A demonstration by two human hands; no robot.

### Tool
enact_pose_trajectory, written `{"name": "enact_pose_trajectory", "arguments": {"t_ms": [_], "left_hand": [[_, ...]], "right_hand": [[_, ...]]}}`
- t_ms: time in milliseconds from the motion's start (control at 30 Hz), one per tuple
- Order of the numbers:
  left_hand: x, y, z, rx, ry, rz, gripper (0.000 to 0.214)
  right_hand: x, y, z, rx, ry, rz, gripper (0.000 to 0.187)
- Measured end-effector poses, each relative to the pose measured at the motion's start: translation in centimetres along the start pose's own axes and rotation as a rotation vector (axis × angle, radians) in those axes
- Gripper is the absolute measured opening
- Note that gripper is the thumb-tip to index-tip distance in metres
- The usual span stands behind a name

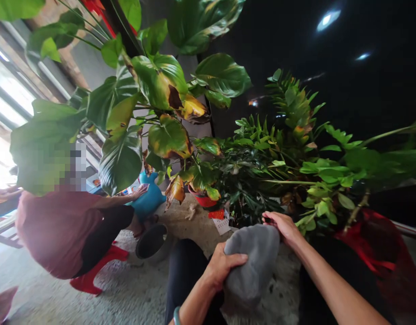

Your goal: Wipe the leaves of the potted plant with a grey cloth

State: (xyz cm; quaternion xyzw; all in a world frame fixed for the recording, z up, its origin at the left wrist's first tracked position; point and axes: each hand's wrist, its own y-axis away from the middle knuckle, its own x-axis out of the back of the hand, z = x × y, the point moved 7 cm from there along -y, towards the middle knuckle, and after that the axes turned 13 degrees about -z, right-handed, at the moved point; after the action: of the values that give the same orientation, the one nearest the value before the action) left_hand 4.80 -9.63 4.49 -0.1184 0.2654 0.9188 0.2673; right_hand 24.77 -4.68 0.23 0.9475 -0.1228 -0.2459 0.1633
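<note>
A soft grey piece of plush fabric (251,259), rounded in outline, is held between my knees. My left hand (224,266) grips its left side, thumb lying across the front and the other fingers hidden behind. At its upper right edge is my right hand (282,227), its fingers pinched together. Something small and dark may be between those fingertips, but I cannot make it out. Whether the right hand also touches the fabric is unclear. A pale green bangle (176,316) circles my left wrist.
Potted leafy plants (170,135) crowd the front and right. A red mesh bag (380,253) lies by my right knee. On the left, a person (58,230) sits on a red stool (99,271), one hand on a blue animal-shaped object (148,198). Nearby stands a dark bucket (153,243).
</note>
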Motion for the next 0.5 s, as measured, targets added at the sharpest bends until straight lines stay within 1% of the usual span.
{"name": "enact_pose_trajectory", "arguments": {"t_ms": [100, 200, 267, 300, 367, 433, 500], "left_hand": [[0.5, 0.1, 2.4, -0.084, 0.004, 0.064, 0.039], [1.0, 0.0, 3.3, -0.155, 0.027, 0.148, 0.041], [1.2, 0.0, 2.9, -0.178, 0.051, 0.2, 0.043], [1.1, 0.0, 2.5, -0.182, 0.064, 0.21, 0.045], [0.3, -0.2, 1.6, -0.185, 0.082, 0.182, 0.048], [-0.7, -0.3, 0.7, -0.184, 0.103, 0.156, 0.049], [-1.1, -0.1, -0.4, -0.162, 0.163, 0.226, 0.046]], "right_hand": [[-0.3, 0.5, -0.6, 0.013, -0.023, -0.037, 0.012], [-0.2, 2.3, -0.9, 0.016, -0.044, -0.027, 0.028], [-0.4, 4.5, 0.0, -0.013, -0.086, -0.019, 0.04], [-0.8, 5.8, 0.8, -0.033, -0.112, -0.038, 0.046], [-2.3, 8.3, 2.7, -0.064, -0.134, -0.126, 0.057], [-3.8, 10.4, 4.3, -0.038, -0.077, -0.186, 0.06], [-4.8, 11.7, 5.1, 0.01, -0.029, -0.164, 0.058]]}}
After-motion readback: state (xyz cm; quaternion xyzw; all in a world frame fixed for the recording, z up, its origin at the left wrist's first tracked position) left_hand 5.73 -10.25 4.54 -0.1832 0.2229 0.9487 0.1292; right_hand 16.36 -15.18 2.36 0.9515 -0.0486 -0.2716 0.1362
